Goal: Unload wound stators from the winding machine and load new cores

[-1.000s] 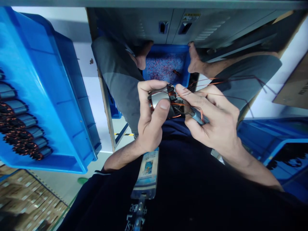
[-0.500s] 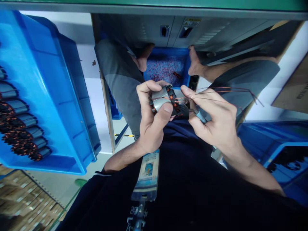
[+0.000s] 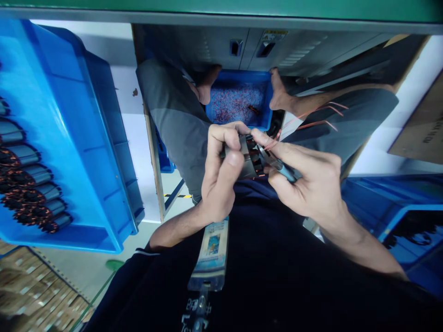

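My left hand [image 3: 220, 177] is closed around a wound motor stator [image 3: 246, 154], a silver ring with dark slotted ends and copper windings. The fingers and thumb cover much of its left side. In my right hand [image 3: 309, 177] is a pair of wire cutters [image 3: 285, 172] with grey-blue handles, its metal jaws up against the stator's right end face. Long copper lead wires [image 3: 316, 123] run from the stator past the right index finger and stick out above that hand. Where the jaw tips meet the windings is partly hidden.
A blue bin [image 3: 238, 103] with wire scraps sits between the feet. Another blue bin [image 3: 79, 157], at left, holds several wound stators [image 3: 36, 177]. At right stands a blue crate [image 3: 391, 198] with dark parts. A green-topped bench edge [image 3: 221, 11] crosses the top, above grey cabinet doors [image 3: 214, 46].
The stator has turned in my left hand, whose fingers have shifted over it. My right hand has brought the cutters against its end. The lead wires now bunch and point more upward.
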Demonstrator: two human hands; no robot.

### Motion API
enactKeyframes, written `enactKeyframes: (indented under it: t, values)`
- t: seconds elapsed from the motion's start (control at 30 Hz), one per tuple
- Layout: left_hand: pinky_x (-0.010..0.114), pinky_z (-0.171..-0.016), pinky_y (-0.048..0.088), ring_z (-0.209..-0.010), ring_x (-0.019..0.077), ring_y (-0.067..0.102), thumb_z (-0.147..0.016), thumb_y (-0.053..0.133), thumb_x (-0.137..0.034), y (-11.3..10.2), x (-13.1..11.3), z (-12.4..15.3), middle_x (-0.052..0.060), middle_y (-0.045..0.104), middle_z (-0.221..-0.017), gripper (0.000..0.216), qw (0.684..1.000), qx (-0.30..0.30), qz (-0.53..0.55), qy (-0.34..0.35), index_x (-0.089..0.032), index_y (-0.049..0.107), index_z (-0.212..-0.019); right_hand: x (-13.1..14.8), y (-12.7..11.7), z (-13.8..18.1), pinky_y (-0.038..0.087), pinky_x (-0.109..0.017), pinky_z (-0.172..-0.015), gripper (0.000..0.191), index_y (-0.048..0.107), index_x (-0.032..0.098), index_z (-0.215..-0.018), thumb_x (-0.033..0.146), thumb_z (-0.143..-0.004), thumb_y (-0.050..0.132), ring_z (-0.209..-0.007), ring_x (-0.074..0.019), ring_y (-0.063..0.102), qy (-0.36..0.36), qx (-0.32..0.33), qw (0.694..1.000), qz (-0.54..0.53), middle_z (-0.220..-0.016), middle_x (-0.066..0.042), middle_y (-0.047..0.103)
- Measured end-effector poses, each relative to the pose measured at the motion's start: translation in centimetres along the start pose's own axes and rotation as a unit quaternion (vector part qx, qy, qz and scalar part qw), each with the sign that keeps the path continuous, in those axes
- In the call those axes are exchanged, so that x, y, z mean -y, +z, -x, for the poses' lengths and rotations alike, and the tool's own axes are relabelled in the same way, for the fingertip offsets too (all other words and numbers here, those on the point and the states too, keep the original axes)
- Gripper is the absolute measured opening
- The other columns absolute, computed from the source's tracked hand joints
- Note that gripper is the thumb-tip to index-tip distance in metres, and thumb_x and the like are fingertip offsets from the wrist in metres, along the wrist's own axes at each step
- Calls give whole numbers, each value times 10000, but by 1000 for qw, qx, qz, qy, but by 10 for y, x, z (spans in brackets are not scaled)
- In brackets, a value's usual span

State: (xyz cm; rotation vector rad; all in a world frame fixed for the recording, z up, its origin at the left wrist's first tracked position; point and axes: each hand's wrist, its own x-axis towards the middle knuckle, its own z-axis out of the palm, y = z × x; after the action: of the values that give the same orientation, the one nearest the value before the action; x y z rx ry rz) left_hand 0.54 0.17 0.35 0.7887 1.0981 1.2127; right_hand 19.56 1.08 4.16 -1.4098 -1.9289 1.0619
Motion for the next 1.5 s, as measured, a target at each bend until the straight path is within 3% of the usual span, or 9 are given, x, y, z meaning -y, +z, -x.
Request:
enactKeyframes:
  t: [0.2,0.43,0.63,0.73,0.93,1.13,1.3,1.4,1.5]
  values:
    - [466,-1120,605,-1169,222,659,-1109,558,-559,10,-2,-2,11,664,-1281,203,999,-16,27,20,-366,561,-1172,-5,4,0,728,-439,-1041,612,699,343,-1653,252,-1050,642,-1147,-266,838,14,9,1000,-7,-1386,-45,836]
    - [482,-1142,605,-1213,222,661,-1112,570,-549,13,-3,-1,5,654,-1282,196,999,-27,2,30,-368,570,-1188,2,-4,-5,717,-358,-885,588,736,343,-1618,185,-1060,643,-811,-178,738,-28,-19,998,48,-1053,-15,819]
    - [450,-1141,595,-1144,198,650,-1103,598,-518,11,1,-1,6,638,-1254,181,998,-40,37,-7,-348,539,-1120,-9,5,-9,742,-383,-987,597,791,325,-1551,132,-990,731,-1033,-227,861,-16,-18,1000,-20,-1300,4,866]
    - [422,-1129,603,-1155,179,667,-1114,586,-495,2,-3,-3,-2,618,-1263,162,995,-38,73,-63,-348,521,-1120,-17,10,-17,737,-351,-958,548,828,264,-1492,134,-964,759,-909,-203,855,20,-34,998,-53,-1258,-15,878]
    - [461,-1141,629,-1311,236,645,-985,737,-607,-53,-17,-3,39,549,-1517,440,998,-37,-49,11,-391,531,-1309,-48,15,-14,708,-317,-794,536,860,321,-1467,200,-945,829,-731,-206,809,45,-71,996,-13,-1321,-43,862]
    - [568,-1196,605,-1430,314,649,-993,741,-574,-90,-53,1,103,606,-1571,525,963,-23,-224,146,-388,530,-1436,-77,34,-3,697,-342,-1011,726,720,589,-1589,216,-972,811,-1099,-352,872,18,1,1000,6,-1306,24,858]
    - [507,-1115,653,-1446,315,681,-1003,767,-604,-130,-88,2,116,642,-1535,617,911,-54,-343,221,-392,474,-1503,-75,49,0,735,-452,-771,748,622,705,-1614,303,-998,763,-1112,-408,857,14,53,998,18,-1273,38,855]
    - [444,-1081,670,-1468,300,667,-966,840,-558,-184,-128,-3,103,637,-1542,643,859,-91,-474,170,-373,509,-1485,-72,51,-1,740,-501,-746,638,646,648,-1621,383,-1044,719,-1096,-417,862,25,80,996,26,-1282,10,857]
    - [471,-1187,631,-1402,280,688,-1021,760,-544,-245,-170,-19,141,661,-1556,614,776,-109,-621,-1,-275,518,-1516,-73,52,-2,725,-561,-736,575,641,710,-1574,470,-1052,670,-1108,-450,849,46,91,995,20,-1265,14,858]
